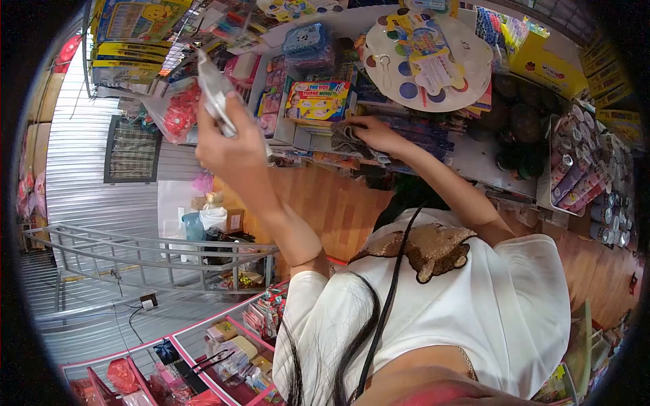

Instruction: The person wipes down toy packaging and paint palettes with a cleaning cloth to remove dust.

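Observation:
My left hand (pixel 235 145) is raised at the left of the shelf, its fingers wrapped round a long, flat white-and-grey object (pixel 215 88); motion blurs it and I cannot make out its kind. Lower on the right, my right hand (pixel 379 134) grips a crumpled grey-brown cloth (pixel 347 138) at the front edge of the shelf compartment. Just behind the cloth lies a yellow and red box of learning cards (pixel 318 101). A bag of red items (pixel 181 111) hangs left of my left hand.
A white palette-shaped board (pixel 470 61) lies behind my right hand. Blue packs (pixel 305 40) are stacked deeper in the shelf. Rolled tubes (pixel 575 162) fill a bin at the right. A metal rack (pixel 162 254) stands lower left, above a pink-edged display shelf (pixel 179 338).

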{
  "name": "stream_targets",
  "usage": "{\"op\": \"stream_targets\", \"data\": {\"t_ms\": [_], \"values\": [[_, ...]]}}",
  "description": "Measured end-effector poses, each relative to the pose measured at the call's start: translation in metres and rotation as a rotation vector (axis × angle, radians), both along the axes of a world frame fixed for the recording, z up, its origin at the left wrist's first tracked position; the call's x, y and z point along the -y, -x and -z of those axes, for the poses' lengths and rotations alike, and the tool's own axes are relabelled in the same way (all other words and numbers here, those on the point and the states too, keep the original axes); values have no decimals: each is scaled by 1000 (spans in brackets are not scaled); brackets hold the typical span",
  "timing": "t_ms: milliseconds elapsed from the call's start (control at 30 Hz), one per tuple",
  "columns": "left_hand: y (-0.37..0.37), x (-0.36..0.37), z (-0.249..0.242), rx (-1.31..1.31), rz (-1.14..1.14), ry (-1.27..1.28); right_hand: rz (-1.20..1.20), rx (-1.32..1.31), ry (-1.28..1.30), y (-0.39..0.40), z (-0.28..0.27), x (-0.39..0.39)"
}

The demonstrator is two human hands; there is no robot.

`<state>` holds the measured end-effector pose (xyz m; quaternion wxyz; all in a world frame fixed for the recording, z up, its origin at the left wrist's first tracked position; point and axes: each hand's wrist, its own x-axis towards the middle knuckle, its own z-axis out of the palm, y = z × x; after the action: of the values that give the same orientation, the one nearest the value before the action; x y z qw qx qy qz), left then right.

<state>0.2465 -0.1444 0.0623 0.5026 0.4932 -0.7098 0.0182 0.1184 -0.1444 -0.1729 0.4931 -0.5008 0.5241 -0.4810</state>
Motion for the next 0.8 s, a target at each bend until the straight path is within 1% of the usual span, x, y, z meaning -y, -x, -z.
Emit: {"op": "stream_targets", "data": {"t_ms": [67, 167, 233, 300, 367, 433, 500, 567, 600, 700, 767, 800], "values": [[-8, 0, -3, -64, 14, 26, -3, 46, -24, 3, -8, -9], [-23, 6, 2, -108, -57, 45, 0, 68, -13, 10, -13, -21], [-32, 15, 14, 46, -127, -20, 26, 82, -43, 10, -5, -24], [-32, 36, 37, 223, -194, -59, 48, 94, -68, 12, 7, -27], [-30, 66, 77, 276, 12, 10, 64, 109, -87, 15, 18, -28], [-17, 78, 111, 386, 31, -147, 95, 116, -67, 18, 12, -36], [-3, 86, 147, 519, 114, -94, 125, 122, -74, 21, 5, -43], [5, 108, 200, 719, 148, -60, 150, 122, -109, 25, 1, -47], [12, 108, 208, 819, 164, -41, 148, 122, -103, 27, -2, -49], [29, 102, 226, 858, 194, 69, 161, 130, -112, 33, -3, -52], [33, 101, 233, 803, 238, 58, 195, 148, -156, 33, 7, -50], [33, 102, 236, 776, 260, 54, 194, 151, -134, 34, 7, -49]]}}
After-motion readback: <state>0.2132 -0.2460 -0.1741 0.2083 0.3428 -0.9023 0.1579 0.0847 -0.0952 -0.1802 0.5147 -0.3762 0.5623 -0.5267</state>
